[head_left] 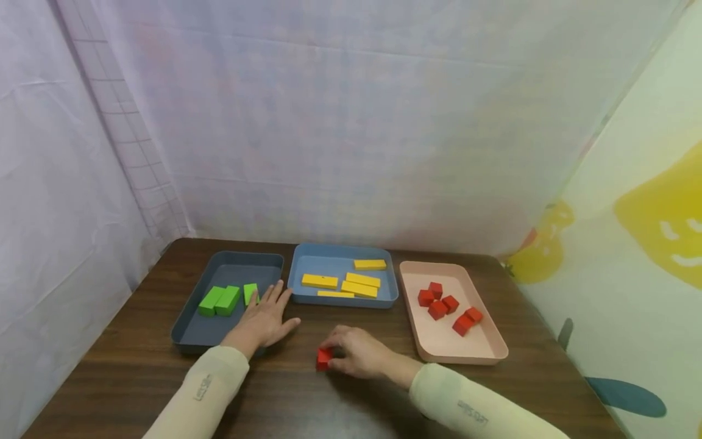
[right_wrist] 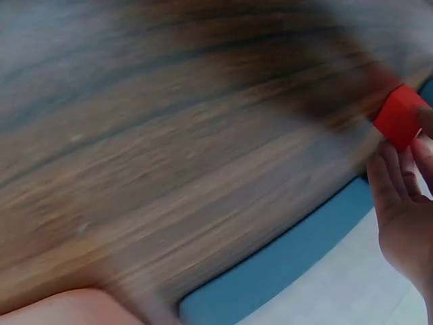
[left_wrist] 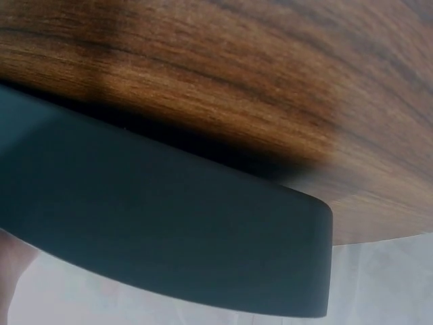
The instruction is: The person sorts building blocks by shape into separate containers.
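Observation:
My left hand [head_left: 264, 320] reaches over the right rim of the dark blue-grey tray [head_left: 189, 341], fingers straight and spread, their tips beside a green block [head_left: 250, 292]. Whether it touches that block I cannot tell. A sliver of the hand [left_wrist: 13, 267] shows past the tray's outer wall [left_wrist: 169, 210] in the left wrist view. On the table in front, my right hand [head_left: 359, 353] pinches a red cube [head_left: 324, 358] between thumb and fingers. The right wrist view shows the same cube [right_wrist: 399, 118] at the fingertips.
Two more green blocks [head_left: 219, 300] lie in the dark tray. Several yellow bars [head_left: 359, 288] lie in the blue tray [head_left: 307, 251] at the back. At the right, a pink tray [head_left: 463, 353] holds several red cubes [head_left: 437, 310]. Curtains enclose the brown wooden table [head_left: 296, 402].

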Demonstrator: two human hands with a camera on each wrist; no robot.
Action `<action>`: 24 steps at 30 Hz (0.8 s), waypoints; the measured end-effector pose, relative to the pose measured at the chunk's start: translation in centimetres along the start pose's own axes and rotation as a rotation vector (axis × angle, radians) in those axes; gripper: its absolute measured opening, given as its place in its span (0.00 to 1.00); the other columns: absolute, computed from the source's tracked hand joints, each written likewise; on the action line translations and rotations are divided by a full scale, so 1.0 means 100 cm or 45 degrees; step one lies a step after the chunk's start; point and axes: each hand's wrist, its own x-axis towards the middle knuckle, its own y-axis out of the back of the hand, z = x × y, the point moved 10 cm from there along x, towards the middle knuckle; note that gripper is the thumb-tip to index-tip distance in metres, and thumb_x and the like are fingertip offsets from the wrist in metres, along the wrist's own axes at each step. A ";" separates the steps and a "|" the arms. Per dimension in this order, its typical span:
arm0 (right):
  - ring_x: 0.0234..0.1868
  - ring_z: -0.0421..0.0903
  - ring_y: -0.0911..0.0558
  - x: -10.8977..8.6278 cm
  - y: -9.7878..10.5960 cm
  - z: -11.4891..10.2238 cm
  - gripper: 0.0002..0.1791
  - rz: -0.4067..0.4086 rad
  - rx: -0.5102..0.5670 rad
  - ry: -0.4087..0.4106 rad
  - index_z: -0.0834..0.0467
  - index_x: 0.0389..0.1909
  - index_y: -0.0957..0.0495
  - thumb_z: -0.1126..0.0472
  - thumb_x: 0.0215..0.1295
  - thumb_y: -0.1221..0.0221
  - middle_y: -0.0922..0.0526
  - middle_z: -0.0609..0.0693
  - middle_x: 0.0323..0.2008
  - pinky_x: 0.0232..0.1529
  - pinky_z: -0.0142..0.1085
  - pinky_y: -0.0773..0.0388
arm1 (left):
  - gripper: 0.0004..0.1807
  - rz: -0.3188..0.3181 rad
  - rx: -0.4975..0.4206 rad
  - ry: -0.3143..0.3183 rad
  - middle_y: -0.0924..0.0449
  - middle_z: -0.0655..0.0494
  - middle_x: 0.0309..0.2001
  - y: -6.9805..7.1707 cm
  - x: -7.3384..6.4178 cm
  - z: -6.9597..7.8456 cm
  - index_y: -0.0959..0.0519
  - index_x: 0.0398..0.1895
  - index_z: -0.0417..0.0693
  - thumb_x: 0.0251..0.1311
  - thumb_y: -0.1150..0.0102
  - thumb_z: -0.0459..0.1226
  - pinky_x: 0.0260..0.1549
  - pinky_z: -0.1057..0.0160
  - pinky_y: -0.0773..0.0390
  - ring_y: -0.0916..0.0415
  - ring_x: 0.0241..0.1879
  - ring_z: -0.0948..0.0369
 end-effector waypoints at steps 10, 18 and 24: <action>0.43 0.46 0.20 -0.052 0.102 0.077 0.18 0.371 0.035 -0.352 0.59 0.52 0.16 0.61 0.61 0.32 0.17 0.48 0.44 0.46 0.43 0.20 | 0.42 0.003 -0.010 -0.015 0.59 0.40 0.78 -0.002 0.001 0.001 0.47 0.78 0.43 0.71 0.51 0.57 0.70 0.36 0.63 0.57 0.76 0.41; 0.40 0.52 0.19 -0.113 0.122 0.154 0.13 0.516 -0.099 -0.520 0.65 0.43 0.15 0.68 0.56 0.33 0.16 0.54 0.37 0.43 0.50 0.22 | 0.42 -0.002 0.007 -0.001 0.59 0.40 0.79 -0.002 0.003 -0.002 0.48 0.79 0.44 0.71 0.51 0.57 0.70 0.36 0.63 0.57 0.76 0.41; 0.33 0.53 0.21 -0.127 0.110 0.180 0.15 0.451 -0.073 -0.624 0.69 0.47 0.17 0.67 0.60 0.34 0.16 0.56 0.34 0.38 0.48 0.21 | 0.42 -0.009 0.004 -0.001 0.59 0.40 0.79 -0.004 0.002 -0.002 0.48 0.79 0.44 0.71 0.52 0.58 0.70 0.36 0.62 0.57 0.76 0.41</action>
